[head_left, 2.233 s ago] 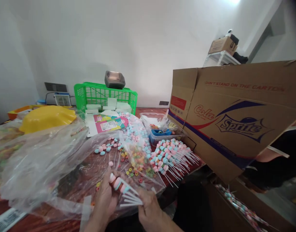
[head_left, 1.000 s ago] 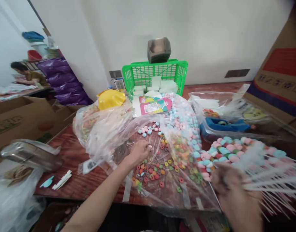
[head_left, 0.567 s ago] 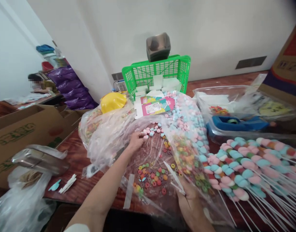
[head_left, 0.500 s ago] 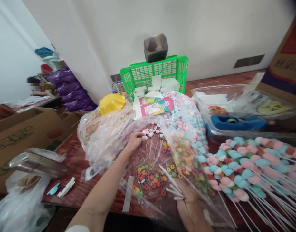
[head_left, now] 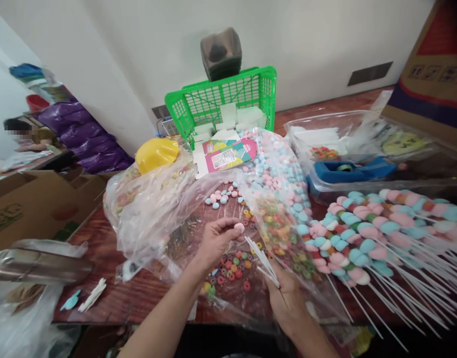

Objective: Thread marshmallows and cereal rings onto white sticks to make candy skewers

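Between the thumb and fingers of my left hand (head_left: 217,241) is a pink marshmallow (head_left: 239,228), close to the tips of several white sticks (head_left: 261,254). My right hand (head_left: 288,293) is closed around those sticks, which point up and left. Under my hands a clear plastic sheet (head_left: 198,219) carries ring-shaped gummies (head_left: 235,266) in mixed colours. Farther back on it lies a small group of pink and blue marshmallows (head_left: 221,195). Finished-looking skewers of marshmallows and gummies (head_left: 366,231) are heaped at the right, sticks toward me.
Behind stand a bag of marshmallows (head_left: 280,159), a green crate (head_left: 221,99) and a yellow bowl-like piece (head_left: 157,154). A blue tape dispenser (head_left: 351,171) is at right. At left are a steel flask (head_left: 42,266), cardboard box (head_left: 45,199) and a person (head_left: 30,136).
My left hand has come back from the marshmallow group toward the sticks with a pink marshmallow. My right hand has raised the sticks slightly. The view has shifted.
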### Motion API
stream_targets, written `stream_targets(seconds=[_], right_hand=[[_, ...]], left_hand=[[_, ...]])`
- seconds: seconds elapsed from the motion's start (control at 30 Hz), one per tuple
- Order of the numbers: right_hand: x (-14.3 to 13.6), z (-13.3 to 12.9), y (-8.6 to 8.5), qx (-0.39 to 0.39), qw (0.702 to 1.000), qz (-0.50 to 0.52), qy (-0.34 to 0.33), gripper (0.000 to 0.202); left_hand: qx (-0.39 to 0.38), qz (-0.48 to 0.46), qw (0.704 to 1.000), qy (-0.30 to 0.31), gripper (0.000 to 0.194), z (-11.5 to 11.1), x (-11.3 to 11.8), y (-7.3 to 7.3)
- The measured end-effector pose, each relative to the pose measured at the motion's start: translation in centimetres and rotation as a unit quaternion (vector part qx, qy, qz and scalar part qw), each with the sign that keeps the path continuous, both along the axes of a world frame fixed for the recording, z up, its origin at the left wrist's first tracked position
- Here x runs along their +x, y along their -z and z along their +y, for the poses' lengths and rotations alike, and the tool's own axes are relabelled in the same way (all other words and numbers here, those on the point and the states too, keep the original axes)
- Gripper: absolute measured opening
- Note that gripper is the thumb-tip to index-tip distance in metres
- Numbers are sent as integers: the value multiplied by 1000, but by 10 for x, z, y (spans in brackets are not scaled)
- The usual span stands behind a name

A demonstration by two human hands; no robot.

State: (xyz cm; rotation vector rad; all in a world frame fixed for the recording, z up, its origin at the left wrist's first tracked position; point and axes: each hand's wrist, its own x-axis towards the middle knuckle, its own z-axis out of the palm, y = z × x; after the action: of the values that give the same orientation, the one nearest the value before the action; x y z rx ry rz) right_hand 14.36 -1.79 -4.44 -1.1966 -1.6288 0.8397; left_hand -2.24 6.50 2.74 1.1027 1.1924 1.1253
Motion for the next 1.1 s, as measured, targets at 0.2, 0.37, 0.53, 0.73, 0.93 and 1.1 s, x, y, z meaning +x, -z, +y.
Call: stream_targets(seconds=[0.2, 0.37, 0.53, 0.73, 0.93, 1.1], right_hand=[[5, -1, -4, -35, 999, -37, 8, 31], [6, -4, -11, -33, 999, -42, 9, 31], [3, -10, -14, -37, 999, -22, 5, 31], [2, -18, -16, 2, 999, 20, 29, 30], [2, -20, -14, 36, 998, -17, 52, 23], [-3, -21, -1, 28, 998, -15, 56, 22]], left_hand=[[103, 20, 994, -20, 14, -30, 16, -17], [127, 28, 991, -24, 16, -41, 12, -23], [86, -23, 995, -34, 17, -43, 8, -8], [92, -15, 993, -69, 19, -43, 7, -1], [311, 230, 921, -46, 19, -46, 3, 7], [342, 253, 905, -17, 24, -50, 15, 10]])
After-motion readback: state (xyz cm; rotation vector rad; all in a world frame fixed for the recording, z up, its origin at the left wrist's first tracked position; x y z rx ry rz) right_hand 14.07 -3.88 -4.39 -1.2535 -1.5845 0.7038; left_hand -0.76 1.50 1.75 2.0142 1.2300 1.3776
